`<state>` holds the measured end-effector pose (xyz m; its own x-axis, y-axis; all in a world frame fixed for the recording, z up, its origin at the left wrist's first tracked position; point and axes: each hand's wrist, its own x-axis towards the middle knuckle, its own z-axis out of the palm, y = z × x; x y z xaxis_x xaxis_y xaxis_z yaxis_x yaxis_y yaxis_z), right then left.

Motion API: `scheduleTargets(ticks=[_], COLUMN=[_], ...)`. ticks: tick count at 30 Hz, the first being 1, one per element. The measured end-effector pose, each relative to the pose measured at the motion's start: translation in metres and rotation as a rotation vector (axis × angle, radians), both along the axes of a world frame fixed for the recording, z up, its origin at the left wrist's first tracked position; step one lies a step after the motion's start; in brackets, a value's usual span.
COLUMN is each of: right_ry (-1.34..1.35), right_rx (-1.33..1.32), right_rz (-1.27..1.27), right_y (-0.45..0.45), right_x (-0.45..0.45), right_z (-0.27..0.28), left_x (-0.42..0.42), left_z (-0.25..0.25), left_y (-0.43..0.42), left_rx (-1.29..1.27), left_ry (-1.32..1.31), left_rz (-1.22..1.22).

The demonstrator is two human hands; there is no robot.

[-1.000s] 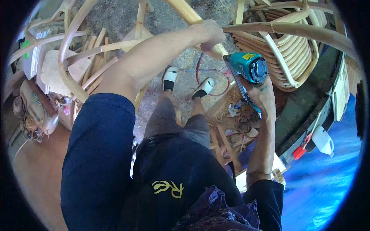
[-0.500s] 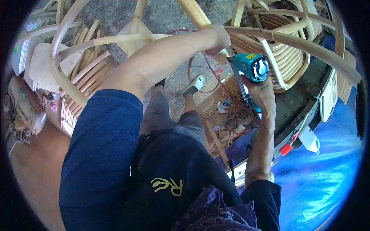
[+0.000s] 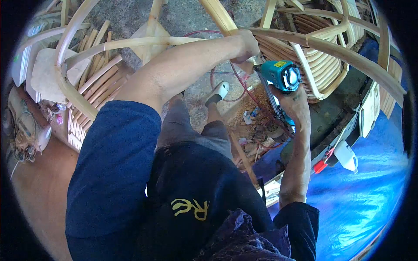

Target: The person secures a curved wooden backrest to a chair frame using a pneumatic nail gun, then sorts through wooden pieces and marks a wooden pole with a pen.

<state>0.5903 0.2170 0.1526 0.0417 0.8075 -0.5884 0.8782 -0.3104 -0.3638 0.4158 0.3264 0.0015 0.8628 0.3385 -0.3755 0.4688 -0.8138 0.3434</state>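
Holds teal nail gun (image 3: 278, 75) with right hand (image 3: 294, 103), fingers wrapped around its grip, nose pointing leftward, just beside near end of wooden bar (image 3: 218, 16). Grasps this bar with nearer left hand (image 3: 247, 46), long axis running forward-left, fingertips hidden.

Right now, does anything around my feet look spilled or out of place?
Yes: scraps lie strewn on the floor below the teal tool in your right hand, looking dropped rather than stacked. The red hose also loops loosely near your shoe.
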Motion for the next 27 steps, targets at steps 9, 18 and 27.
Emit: scheduleTargets(ticks=[9, 18, 27], right_ry=[-0.096, -0.139, -0.111], right_rx=[-0.018, -0.116, -0.113], right_rz=[0.088, 0.147, 0.13], right_y=[0.021, 0.011, -0.005], right_x=[-0.031, 0.006, 0.016], right_z=[0.021, 0.005, -0.004], left_x=[-0.002, 0.027, 0.019], left_z=[0.002, -0.018, -0.001], left_y=[-0.004, -0.021, -0.023], left_rx=[0.011, -0.086, -0.066], left_ry=[-0.064, -0.126, -0.074], left_rz=[0.011, 0.002, -0.021])
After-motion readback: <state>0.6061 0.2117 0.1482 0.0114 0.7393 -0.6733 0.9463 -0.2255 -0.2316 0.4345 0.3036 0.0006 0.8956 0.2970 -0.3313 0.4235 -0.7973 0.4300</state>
